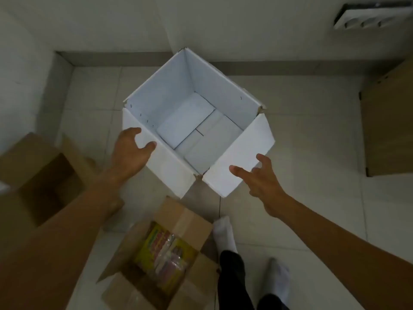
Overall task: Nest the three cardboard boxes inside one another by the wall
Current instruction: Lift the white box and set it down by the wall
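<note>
— Three boxes are showing, and we are working on the white box (196,121), which is sitting open in the middle of the frame with its far corner nearly at the wall (245,25).

— Are we gripping it?

— Our left hand (130,151) is curling around the near-left flap, thumb on top. Our right hand (260,180) is spreading wide, fingers splayed over the near-right flap and closing on nothing.

— What are we risking?

— We are holding soft flaps, not walls, so a flap may be folding under a pull and the box twisting or slipping from our one real grip.

— And around it?

— At bottom centre the brown box (156,260) is carrying colourful packets (163,253); dropping it in loaded, we may be jamming it on those outward flaps. At the left edge the empty brown box (42,186) is waiting close by, and our socked foot (223,233) is standing just beside the loaded one, so we are risking a trip.
</note>
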Demonstrator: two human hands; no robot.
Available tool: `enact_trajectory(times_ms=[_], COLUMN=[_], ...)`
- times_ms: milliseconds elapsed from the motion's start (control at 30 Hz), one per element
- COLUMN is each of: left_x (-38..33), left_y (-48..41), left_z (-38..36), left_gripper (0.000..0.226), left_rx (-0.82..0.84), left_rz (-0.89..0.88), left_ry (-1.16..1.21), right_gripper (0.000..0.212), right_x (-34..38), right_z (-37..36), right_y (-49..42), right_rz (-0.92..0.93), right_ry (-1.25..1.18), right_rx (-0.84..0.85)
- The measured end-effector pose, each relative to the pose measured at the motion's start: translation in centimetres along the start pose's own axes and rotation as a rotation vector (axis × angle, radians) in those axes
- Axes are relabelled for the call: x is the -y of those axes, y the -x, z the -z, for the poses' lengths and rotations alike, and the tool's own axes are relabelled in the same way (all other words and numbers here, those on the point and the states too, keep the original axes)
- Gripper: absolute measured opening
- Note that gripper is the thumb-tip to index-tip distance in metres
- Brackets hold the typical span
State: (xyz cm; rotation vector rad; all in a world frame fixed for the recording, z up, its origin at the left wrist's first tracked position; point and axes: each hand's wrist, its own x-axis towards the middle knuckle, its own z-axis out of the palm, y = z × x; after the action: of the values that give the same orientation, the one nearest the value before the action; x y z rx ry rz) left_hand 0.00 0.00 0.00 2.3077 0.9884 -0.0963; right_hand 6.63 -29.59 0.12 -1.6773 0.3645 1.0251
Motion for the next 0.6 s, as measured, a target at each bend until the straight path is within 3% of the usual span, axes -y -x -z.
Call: enact_trajectory(times_ms=[300,500,600], left_x=[4.2,4.2,4.6], left_y=[-15.3,-21.0,-21.8], left_z=[-3.4,-4.6,-5.0], left_gripper=[0.082,0.100,0.087], left_rx=[-0.056,-0.039,-0.087], left_rz=[-0.006,0.047,0.042], left_ry=[-0.080,-0.214,-0.338], right_gripper=[0.113,0.087,0.079], right_x=[0.1,-0.9,-0.8], right_z=[-5.2,-6.7,-6.2], right_y=[-12.4,-16.6,-17.5], right_rz=[-0.128,-0.070,-0.073], right_ry=[-0.042,0.042,0.077], right_rx=[-0.260,-0.337,-0.374])
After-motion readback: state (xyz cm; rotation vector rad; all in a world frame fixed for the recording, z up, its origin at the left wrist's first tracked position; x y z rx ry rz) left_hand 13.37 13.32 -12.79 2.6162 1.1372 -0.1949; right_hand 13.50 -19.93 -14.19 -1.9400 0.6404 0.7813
